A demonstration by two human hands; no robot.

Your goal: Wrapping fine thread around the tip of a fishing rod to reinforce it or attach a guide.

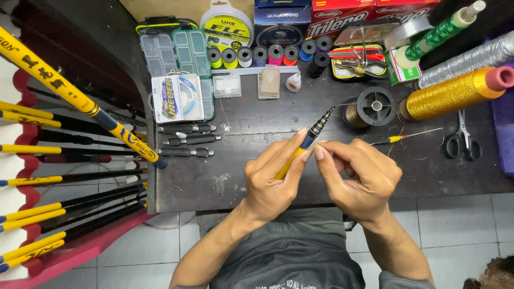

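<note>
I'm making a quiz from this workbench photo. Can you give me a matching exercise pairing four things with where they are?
Things:
1. rod tip
2. scissors
3. gold thread cone
4. clear tackle box

Places:
A. far left of the bench top
B. held in both hands
C. right edge, flat on the bench
D. lying just behind the scissors

Pairs: 1-B, 2-C, 3-D, 4-A

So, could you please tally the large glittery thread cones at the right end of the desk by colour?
Green cone: 1
Silver cone: 1
Gold cone: 1
Total: 3
</note>
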